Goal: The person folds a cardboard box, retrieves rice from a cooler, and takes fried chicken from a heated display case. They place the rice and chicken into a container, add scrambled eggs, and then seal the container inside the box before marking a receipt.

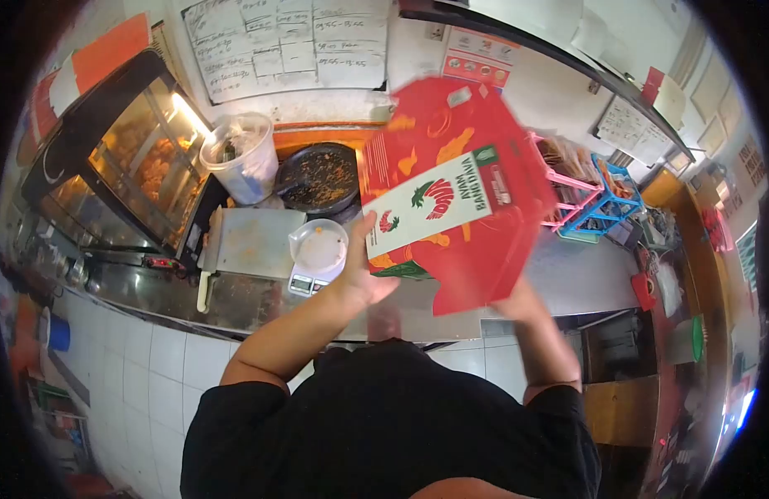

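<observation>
A red cardboard takeaway box with a white label and a rooster print is held up in front of me, tilted, over the steel counter. My left hand grips its left edge, with the fingers partly behind the cardboard. My right hand holds the lower right side, mostly hidden by the box and a little blurred. Several flaps stick out around the edges of the box. Close to my left hand, a small digital scale with a clear round bowl on it stands on the counter.
Left of the scale are a cutting board, a knife, a plastic tub and a lit food warmer. A black mortar-like dish holds brown crumbs. Pink and blue baskets stand at the right, under an overhanging shelf.
</observation>
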The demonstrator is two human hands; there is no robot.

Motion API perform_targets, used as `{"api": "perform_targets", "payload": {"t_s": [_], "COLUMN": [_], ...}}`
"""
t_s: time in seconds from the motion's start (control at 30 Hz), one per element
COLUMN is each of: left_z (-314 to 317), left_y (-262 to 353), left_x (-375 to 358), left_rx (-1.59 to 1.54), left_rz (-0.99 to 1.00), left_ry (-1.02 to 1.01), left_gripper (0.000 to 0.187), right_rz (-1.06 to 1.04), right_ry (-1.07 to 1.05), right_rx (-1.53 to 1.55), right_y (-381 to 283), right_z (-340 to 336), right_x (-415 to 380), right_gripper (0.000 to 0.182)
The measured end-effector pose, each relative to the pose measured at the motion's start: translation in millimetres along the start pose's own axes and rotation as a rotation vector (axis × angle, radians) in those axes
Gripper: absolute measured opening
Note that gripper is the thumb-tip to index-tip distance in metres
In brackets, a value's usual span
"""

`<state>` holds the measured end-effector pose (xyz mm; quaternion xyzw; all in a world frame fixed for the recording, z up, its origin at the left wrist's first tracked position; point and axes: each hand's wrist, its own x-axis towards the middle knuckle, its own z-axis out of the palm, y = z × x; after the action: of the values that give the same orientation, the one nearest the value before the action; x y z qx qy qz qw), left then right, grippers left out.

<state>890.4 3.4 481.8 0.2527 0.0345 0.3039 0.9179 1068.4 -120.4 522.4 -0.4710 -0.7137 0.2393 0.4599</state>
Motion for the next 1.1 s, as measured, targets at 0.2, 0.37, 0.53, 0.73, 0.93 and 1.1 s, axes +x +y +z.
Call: {"api": "perform_targets", "payload": {"t_s": [0.2,0.37,0.53,0.73,0.93,1.1], "left_z": [-66.0,-122.3,-169.0,-275.7,-287.7,-246.4], "left_y": [-26.5,-48.1,-67.4,-100.3,-53.0,39.5], "left_x": [-17.1,-22.2,-22.4,-36.0,-95.5,-168.3], "left_rx": [-0.107,-0.075,-0.410,-0.061,0.719,0.897], "left_rz": [-0.108,-0.144,-0.278,-0.245,-0.297,-0.507], "left_ry": [0.088,0.174,0.097,0.318,0.485,0.411], "left_gripper": [0.066,0.065,0.058,0.057,0.053,0.036], "right_rz": [0.094,0.298,0.563,0.370,0.404,0.455], "right_ry": [0.003,0.169,0.086,-0.219,-0.067,0.391], "right_rx": [0.028,-0.056,-0.190,-0.732,-0.420,-0.400], "right_y": [49.1,92.6,92.3,190.9,159.9,105.4], "right_z": [65.9,52.0,15.2,66.7,63.7,57.9], "right_x": [-10.5,-42.0,-57.9,-99.8,-58.7,71.6], "right_gripper": [0.021,0.021,0.019,0.024,0.035,0.026]}}
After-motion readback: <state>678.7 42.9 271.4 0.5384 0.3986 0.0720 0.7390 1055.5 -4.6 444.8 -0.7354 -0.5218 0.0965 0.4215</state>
